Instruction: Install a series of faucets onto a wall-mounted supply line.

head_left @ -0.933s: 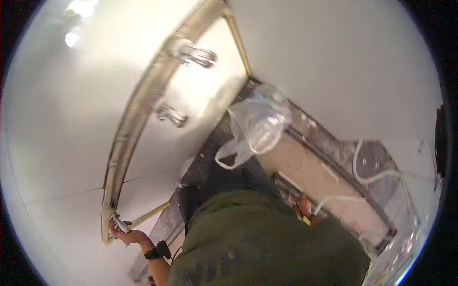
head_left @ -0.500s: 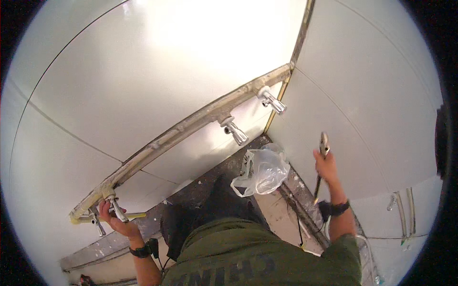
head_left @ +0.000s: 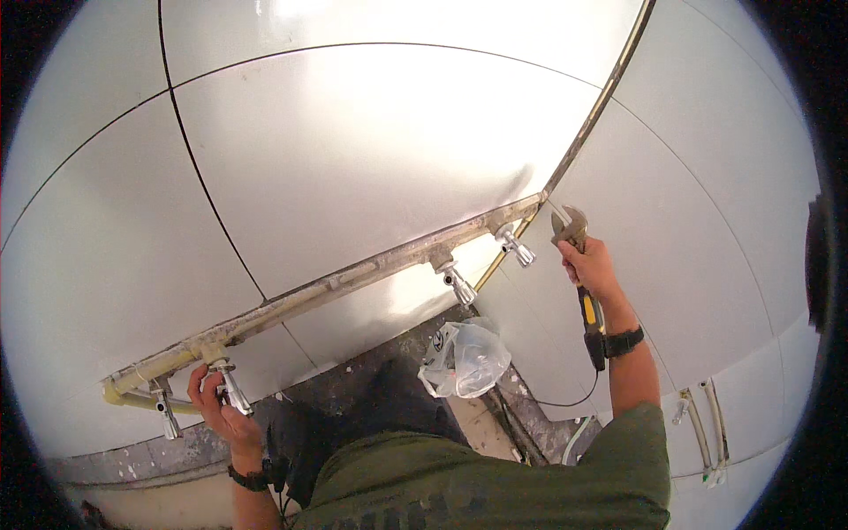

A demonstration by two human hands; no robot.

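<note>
1. Chrome valve [head_left: 235, 391], shiny and narrow, is jutting from the lower edge of a rough, plaster-smeared wall strip [head_left: 353, 276], near its left end.
2. Left hand [head_left: 225, 415] is gripping the valve, fingers curling around its base.
3. Right hand [head_left: 590, 267] is gripping an adjustable wrench [head_left: 570, 227] just below its dull metal head, near the strip's right end; the black-and-yellow handle is running back along the wrist.
4. A matching valve [head_left: 166, 417] is hanging just left; two others [head_left: 459, 287] are projecting farther right.
5. Smooth, pale wall panels [head_left: 336, 159] are meeting at thin, dark seams.
6. Below, a crumpled, translucent plastic bag [head_left: 464, 358] is sitting near the corner.
</note>
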